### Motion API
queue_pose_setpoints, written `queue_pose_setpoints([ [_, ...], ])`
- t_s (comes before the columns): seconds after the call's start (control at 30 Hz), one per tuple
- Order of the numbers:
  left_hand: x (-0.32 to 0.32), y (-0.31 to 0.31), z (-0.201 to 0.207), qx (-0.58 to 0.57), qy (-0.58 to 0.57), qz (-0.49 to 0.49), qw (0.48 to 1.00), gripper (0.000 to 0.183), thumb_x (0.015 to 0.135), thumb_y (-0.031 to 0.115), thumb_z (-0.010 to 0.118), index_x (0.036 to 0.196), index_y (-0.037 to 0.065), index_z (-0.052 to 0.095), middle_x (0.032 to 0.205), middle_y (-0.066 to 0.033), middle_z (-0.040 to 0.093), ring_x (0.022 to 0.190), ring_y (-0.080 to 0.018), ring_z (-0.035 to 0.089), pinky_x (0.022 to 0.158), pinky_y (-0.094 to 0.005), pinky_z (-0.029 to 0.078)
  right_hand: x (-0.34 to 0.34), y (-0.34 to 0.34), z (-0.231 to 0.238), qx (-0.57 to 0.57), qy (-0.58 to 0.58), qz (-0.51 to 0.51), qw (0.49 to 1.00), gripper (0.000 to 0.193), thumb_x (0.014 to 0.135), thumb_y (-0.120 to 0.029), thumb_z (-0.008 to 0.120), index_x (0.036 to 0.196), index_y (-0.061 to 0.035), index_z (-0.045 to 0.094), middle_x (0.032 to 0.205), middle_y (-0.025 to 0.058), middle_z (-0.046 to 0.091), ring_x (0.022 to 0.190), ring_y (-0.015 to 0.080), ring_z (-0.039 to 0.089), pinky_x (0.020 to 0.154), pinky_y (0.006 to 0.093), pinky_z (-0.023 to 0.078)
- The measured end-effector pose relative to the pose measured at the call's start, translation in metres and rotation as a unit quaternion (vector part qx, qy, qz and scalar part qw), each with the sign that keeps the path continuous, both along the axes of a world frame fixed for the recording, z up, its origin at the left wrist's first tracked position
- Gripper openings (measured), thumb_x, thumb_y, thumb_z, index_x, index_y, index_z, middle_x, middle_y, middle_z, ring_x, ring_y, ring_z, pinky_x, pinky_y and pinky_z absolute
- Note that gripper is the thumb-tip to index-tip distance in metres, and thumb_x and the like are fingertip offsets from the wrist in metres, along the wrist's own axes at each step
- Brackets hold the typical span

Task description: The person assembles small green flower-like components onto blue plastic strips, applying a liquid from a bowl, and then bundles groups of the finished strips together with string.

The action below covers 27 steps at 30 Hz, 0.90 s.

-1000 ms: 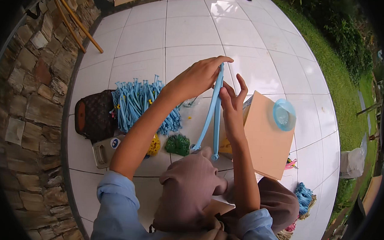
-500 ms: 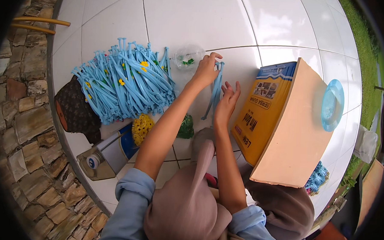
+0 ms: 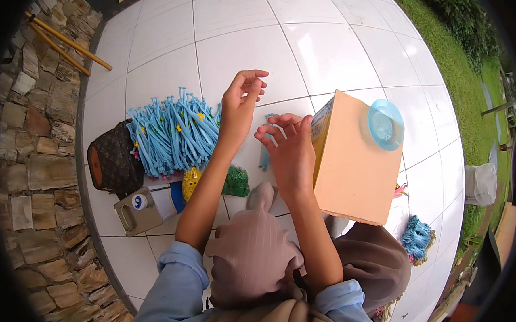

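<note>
My left hand (image 3: 240, 108) is raised over the tiles, its fingers loosely bent and apart, with nothing visible in them. Lower and to its right, my right hand (image 3: 292, 159) shows its palm, fingers spread and empty. Partly hidden behind the right hand, a few light blue strips (image 3: 264, 159) lie on the floor. Left of my left forearm is a large heap of similar blue strips (image 3: 175, 143) with knobbed ends and small yellow pieces among them. Near my forearms sit a bag of yellow pieces (image 3: 190, 184) and a bag of green pieces (image 3: 236, 181).
A box with a tan board top (image 3: 355, 171) stands at right, carrying a translucent blue bowl (image 3: 385, 126). Left are a brown patterned bag (image 3: 117, 160) and a metal can (image 3: 137, 214). A blue bundle (image 3: 417, 237) lies far right. A stone wall (image 3: 48, 209) borders the left.
Both hands have lifted off the blue strips, which now lie on the floor. My left hand has moved left, and the right has turned its palm up. The view has shifted.
</note>
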<state>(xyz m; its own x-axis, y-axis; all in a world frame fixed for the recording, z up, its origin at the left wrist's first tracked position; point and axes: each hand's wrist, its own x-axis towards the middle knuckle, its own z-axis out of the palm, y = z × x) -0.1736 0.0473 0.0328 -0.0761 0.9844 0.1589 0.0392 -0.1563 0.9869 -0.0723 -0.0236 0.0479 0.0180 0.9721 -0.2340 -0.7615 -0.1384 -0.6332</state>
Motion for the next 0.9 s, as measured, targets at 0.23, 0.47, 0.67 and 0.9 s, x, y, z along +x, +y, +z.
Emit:
queue_pose_setpoints([
  [0.23, 0.121, -0.050, 0.157, 0.144, -0.069, -0.189, 0.969, 0.018, 0.092, 0.019, 0.046, 0.094, 0.006, 0.059, 0.077, 0.0001, 0.055, 0.072, -0.0068, 0.049, 0.067, -0.0212, 0.041, 0.129, -0.057, 0.127, 0.218, -0.294, -0.090, 0.926, 0.042, 0.096, -0.039, 0.033, 0.080, -0.0036, 0.049, 0.071, 0.0059, 0.054, 0.067, 0.0132, 0.054, 0.070, 0.0271, 0.045],
  [0.47, 0.312, -0.108, 0.108, 0.065, 0.168, -0.457, 0.871, 0.020, 0.088, 0.019, 0.050, 0.098, 0.004, 0.060, 0.080, -0.0064, 0.063, 0.073, -0.0132, 0.060, 0.066, -0.0266, 0.047, 0.338, -0.133, 0.087, 0.085, -0.768, -0.255, 0.581, 0.021, 0.090, -0.023, 0.050, 0.090, -0.0020, 0.052, 0.075, 0.0130, 0.061, 0.068, 0.0233, 0.060, 0.060, 0.0326, 0.046],
  [0.67, 0.415, -0.188, -0.056, -0.037, 0.154, -0.409, 0.899, 0.019, 0.081, 0.016, 0.056, 0.096, 0.006, 0.062, 0.087, -0.0125, 0.063, 0.082, -0.0220, 0.060, 0.074, -0.0320, 0.047, 0.464, -0.221, -0.108, -0.140, -0.797, 0.184, 0.559, 0.036, 0.085, -0.032, 0.057, 0.105, -0.0029, 0.054, 0.081, 0.0179, 0.064, 0.063, 0.0226, 0.063, 0.060, 0.0355, 0.049],
  [0.9, 0.412, -0.214, -0.217, -0.124, 0.163, -0.256, 0.945, 0.028, 0.079, -0.005, 0.043, 0.104, 0.001, 0.053, 0.101, -0.0157, 0.056, 0.091, -0.0250, 0.057, 0.080, -0.0338, 0.046, 0.421, -0.207, -0.219, -0.213, -0.559, -0.059, 0.799, 0.028, 0.079, -0.012, 0.062, 0.102, -0.0026, 0.050, 0.082, 0.0175, 0.062, 0.070, 0.0263, 0.062, 0.064, 0.0340, 0.049],
])
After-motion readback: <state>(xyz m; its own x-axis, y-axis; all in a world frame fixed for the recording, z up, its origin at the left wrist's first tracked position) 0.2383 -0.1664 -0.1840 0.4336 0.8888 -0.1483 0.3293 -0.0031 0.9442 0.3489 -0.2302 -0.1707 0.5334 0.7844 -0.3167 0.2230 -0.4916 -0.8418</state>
